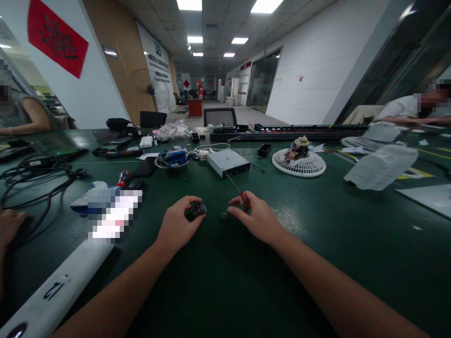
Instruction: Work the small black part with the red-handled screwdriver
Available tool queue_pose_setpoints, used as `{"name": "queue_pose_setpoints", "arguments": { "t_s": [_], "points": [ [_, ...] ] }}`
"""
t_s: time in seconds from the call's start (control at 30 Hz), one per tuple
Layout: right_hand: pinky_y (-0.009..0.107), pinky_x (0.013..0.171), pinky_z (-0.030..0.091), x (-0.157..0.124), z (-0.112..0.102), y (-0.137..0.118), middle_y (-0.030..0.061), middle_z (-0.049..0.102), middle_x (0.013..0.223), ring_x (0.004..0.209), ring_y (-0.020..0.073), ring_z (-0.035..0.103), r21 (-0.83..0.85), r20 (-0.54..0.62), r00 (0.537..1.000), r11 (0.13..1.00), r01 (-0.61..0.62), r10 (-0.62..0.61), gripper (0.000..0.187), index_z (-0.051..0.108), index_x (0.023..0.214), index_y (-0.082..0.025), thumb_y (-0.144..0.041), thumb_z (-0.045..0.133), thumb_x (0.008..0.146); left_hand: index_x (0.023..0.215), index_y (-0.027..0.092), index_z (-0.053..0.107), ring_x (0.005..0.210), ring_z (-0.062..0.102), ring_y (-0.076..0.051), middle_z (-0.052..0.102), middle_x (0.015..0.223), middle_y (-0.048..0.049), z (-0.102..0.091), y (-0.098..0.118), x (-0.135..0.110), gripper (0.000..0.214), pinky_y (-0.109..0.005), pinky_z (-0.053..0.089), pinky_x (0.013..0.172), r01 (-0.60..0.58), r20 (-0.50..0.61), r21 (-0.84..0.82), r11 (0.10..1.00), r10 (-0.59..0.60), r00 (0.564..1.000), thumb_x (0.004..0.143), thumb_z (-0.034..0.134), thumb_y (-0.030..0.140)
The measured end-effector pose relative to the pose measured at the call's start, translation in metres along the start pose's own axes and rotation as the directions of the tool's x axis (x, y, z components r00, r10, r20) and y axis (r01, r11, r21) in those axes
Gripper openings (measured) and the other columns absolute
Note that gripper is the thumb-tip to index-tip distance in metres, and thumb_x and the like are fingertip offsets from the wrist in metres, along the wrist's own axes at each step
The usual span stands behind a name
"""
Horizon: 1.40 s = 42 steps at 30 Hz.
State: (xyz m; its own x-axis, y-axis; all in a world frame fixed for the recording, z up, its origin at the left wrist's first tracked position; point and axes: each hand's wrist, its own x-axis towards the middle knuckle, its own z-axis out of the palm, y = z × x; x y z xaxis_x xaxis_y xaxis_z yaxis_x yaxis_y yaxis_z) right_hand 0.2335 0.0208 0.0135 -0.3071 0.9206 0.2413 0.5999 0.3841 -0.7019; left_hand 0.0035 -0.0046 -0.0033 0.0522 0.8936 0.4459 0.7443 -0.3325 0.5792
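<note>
Head view, hands (pixel 178 223) (pixel 255 216), open green bench mat (pixel 225 286)

You can read only a "12", in dark print on the white bar (pixel 52 291) at your left. The black characters on the red banner (pixel 57 37) and the lettering on the wall poster (pixel 157 65) are too blurred to read.

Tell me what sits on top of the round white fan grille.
On the white fan grille sits a small dark motor-like unit with a beige top. The part of the grille beneath that unit is covered, so whatever lies there cannot be seen.
</note>
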Motion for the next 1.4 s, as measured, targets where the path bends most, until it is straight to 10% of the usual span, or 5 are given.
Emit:
{"name": "queue_pose_setpoints", "arguments": {
  "t_s": [0.33, 0.5, 0.8, 1.07, 1.4],
  "points": [
    [0.029, 0.063, 0.042, 0.001, 0.019, -0.002, 0.0034, 0.062, 0.08, 0.071, 0.0167, 0.057, -0.181, 0.14, 0.987, 0.978, 0.101, -0.076, 0.007, 0.058, 0.083, -0.02, -0.014, 0.061, 0.08, 0.124, 0.021, 0.052, 0.089, 0.067, -0.022, 0.068, 0.102, -0.0066, 0.003, -0.001, 0.0, 0.034, -0.038, 0.052, 0.08, 0.076, 0.061, -0.101, 0.992, -0.07, 0.996, 0.091, 0.052, 0.03],
    [0.029, 0.068, 0.05, 0.006, 0.022, 0.01, 0.0036, 0.067, 0.086, 0.074, 0.0144, 0.062, 0.238, 0.009, 0.999, 0.971, -0.035, 0.034, 0.014, 0.044, 0.074, -0.021, -0.012, 0.053, 0.08, 0.13, 0.018, 0.047, 0.077, 0.068, -0.02, 0.067, 0.085, -0.0041, 0.003, -0.003, 0.0, 0.037, -0.038, 0.052, 0.076, 0.101, 0.077, -0.121, 0.987, -0.092, 0.993, 0.095, 0.044, 0.031],
    [0.034, 0.074, 0.056, 0.009, 0.024, 0.011, 0.002, 0.066, 0.087, 0.079, 0.019, 0.07, 0.731, 0.094, 0.974, 0.65, -0.21, 0.208, 0.046, 0.033, 0.075, -0.023, -0.017, 0.076, 0.06, 0.118, 0.023, 0.056, 0.099, 0.064, -0.023, 0.065, 0.113, -0.0062, 0.005, -0.001, -0.002, 0.044, -0.044, 0.051, 0.089, -0.128, 0.164, -0.105, 0.986, 0.144, 0.976, 0.077, 0.068, 0.014],
    [0.028, 0.066, 0.045, -0.005, 0.019, -0.014, 0.0025, 0.07, 0.08, 0.071, 0.0155, 0.061, 0.316, 0.004, 1.0, 0.949, 0.013, -0.015, 0.011, 0.057, 0.073, -0.019, -0.017, 0.068, 0.076, 0.094, 0.02, 0.06, 0.091, 0.062, -0.02, 0.063, 0.098, -0.0033, 0.001, 0.009, -0.002, 0.025, -0.035, 0.051, 0.08, -0.2, 0.186, -0.142, 0.969, 0.224, 0.957, 0.073, 0.069, 0.009],
    [0.024, 0.059, 0.038, -0.008, 0.017, -0.019, -0.0035, 0.056, 0.065, 0.061, 0.0119, 0.052, 0.095, -0.007, 0.995, 0.991, 0.098, -0.098, 0.01, 0.063, 0.074, -0.019, -0.01, 0.069, 0.073, 0.108, 0.02, 0.063, 0.099, 0.063, -0.022, 0.065, 0.107, -0.0069, 0.003, 0.008, -0.006, 0.031, -0.038, 0.052, 0.088, -0.308, 0.192, -0.191, 0.932, 0.343, 0.919, 0.078, 0.071, 0.016]
  ]
}}
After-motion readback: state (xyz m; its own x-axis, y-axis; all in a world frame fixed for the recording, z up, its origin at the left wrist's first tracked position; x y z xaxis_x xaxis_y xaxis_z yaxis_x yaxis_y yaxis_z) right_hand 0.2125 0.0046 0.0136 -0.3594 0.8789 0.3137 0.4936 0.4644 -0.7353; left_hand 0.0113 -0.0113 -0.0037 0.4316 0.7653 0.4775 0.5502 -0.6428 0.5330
